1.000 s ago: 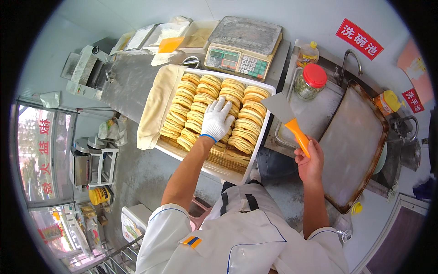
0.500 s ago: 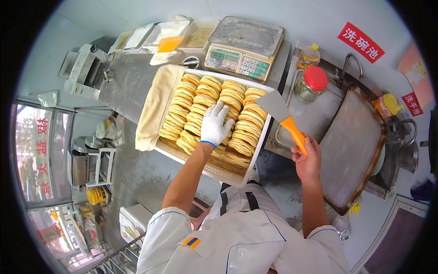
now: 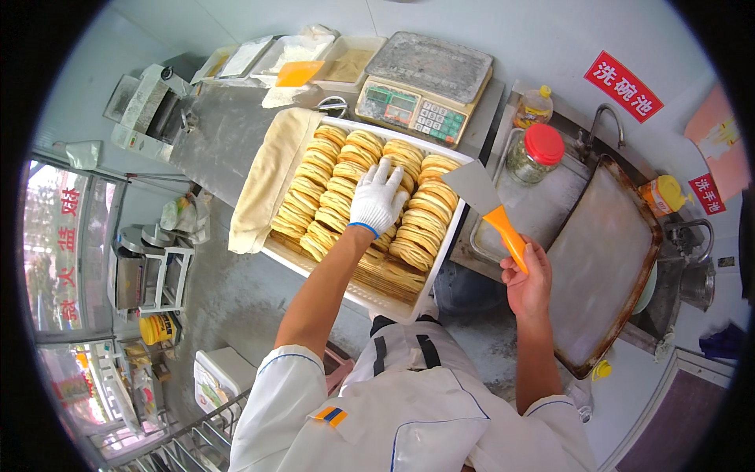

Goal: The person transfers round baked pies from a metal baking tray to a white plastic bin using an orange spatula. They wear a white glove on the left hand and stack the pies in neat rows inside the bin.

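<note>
A white plastic tray [image 3: 403, 311] holds several rows of round, pale-yellow flatbreads [image 3: 425, 228] standing on edge, packed close together. A slatted mat [image 3: 376, 277] shows bare at its near end. My left hand [image 3: 377, 201], in a white knit glove with a blue cuff, lies on the breads of the middle rows, fingers stretched out and a little apart. It hides the breads beneath. My bare right hand [image 3: 528, 277] is wrapped round the orange handle of a scraper [image 3: 472, 186]. The scraper's broad metal blade points up and left, over the tray's right rim.
A beige cloth [image 3: 271, 185] drapes the tray's left side. Behind stand a digital scale [image 3: 425, 82] and shallow bins [image 3: 350, 61]. To the right are a red-lidded jar [image 3: 536, 153], a large baking sheet [image 3: 602, 263] and a sink tap [image 3: 607, 118].
My left hand has slid slightly farther away along the breads. My right hand keeps hold of the scraper in nearly the same place. The whole view has shifted a little.
</note>
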The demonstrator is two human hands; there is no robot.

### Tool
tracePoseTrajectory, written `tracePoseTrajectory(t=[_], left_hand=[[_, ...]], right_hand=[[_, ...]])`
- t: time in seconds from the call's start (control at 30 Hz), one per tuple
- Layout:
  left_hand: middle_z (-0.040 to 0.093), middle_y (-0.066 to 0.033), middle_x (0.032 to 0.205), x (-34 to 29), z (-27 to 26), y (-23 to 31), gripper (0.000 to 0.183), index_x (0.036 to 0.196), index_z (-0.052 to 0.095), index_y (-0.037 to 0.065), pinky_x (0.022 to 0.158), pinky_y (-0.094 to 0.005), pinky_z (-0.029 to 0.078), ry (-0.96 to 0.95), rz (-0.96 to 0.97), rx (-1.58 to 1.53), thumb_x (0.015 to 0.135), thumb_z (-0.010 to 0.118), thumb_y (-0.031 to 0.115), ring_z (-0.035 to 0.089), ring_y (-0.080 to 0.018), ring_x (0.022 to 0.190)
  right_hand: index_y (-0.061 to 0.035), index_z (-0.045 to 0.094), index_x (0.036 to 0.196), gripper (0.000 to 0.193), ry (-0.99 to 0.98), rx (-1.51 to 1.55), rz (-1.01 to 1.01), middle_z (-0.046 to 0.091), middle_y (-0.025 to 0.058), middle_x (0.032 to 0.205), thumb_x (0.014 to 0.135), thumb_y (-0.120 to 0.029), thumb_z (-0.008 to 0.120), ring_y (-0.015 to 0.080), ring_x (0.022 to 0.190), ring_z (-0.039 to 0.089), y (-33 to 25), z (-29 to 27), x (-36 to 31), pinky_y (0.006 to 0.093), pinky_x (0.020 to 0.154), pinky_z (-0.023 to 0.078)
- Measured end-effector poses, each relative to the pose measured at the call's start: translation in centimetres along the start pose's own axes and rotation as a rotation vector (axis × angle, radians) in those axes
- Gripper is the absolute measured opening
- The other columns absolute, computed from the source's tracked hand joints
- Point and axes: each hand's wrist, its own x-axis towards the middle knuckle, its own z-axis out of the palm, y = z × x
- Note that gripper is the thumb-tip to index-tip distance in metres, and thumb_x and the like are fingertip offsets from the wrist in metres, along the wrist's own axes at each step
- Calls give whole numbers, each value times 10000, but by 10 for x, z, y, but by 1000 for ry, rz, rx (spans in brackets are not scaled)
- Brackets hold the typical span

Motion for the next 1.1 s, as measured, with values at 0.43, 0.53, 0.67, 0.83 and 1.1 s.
tracePoseTrajectory(t=[0.43,0.53,0.67,0.83,1.1], left_hand=[[655,-255,1342,-1,5,-3,389,1249,698,-4,1096,-498,481,26,46,-176,906,732,175,598,-451,1267],[650,-260,1347,-2,3,-1,404,1256,690,-16,1094,-496,483,8,-46,-180,904,735,177,600,-446,1265],[635,-269,1366,-3,2,0,440,1286,669,-26,1093,-493,482,-5,-76,-164,908,734,190,599,-439,1268],[617,-271,1391,0,4,0,466,1304,654,-27,1089,-492,483,-16,-48,-126,904,736,197,593,-439,1273],[632,-299,1341,-7,-33,6,448,1256,666,-52,1080,-486,487,121,-98,-177,898,758,201,598,-456,1257]], right_hand=[[-45,621,1269,265,32,-5,2,752,152,1124,1095,-239,569,161,750,720,-3,-10,-8,262,539,506],[-42,618,1277,272,19,1,5,752,152,1124,1095,-238,572,159,754,723,-5,-10,-8,265,540,509],[-37,613,1288,280,1,-7,-1,751,158,1131,1094,-235,572,155,760,726,-6,-12,-10,266,538,508],[-26,610,1293,297,8,-12,-4,751,162,1137,1093,-242,572,154,754,723,-7,-15,-13,264,536,506],[-29,609,1296,330,1,-65,6,749,145,1153,1085,-282,589,136,750,707,-9,-11,-18,259,542,492]])
